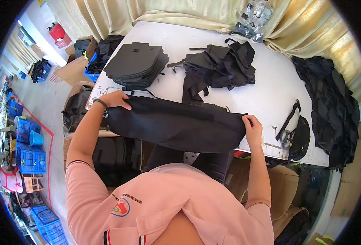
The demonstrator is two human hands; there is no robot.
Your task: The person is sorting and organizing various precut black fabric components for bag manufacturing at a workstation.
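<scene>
A long black fabric piece (176, 124) is stretched between my two hands over the near edge of the white table (164, 32). My left hand (117, 99) grips its upper left corner, fingers closed over the cloth. At the other end, my right hand (252, 127) pinches the upper right corner between thumb and fingers. Just beyond my left hand sits a neat stack of dark grey flat panels (135, 63). Past the middle of the held cloth, loose black fabric pieces with straps (221, 65) lie in a heap.
A black pouch with a strap (298, 139) rests at the table's right corner. Black cloth (331, 106) hangs beyond the right edge. Clear plastic bags (254, 20) lie at the back by the curtain (180, 14). Cardboard boxes (278, 188) and blue crates (29, 157) stand around.
</scene>
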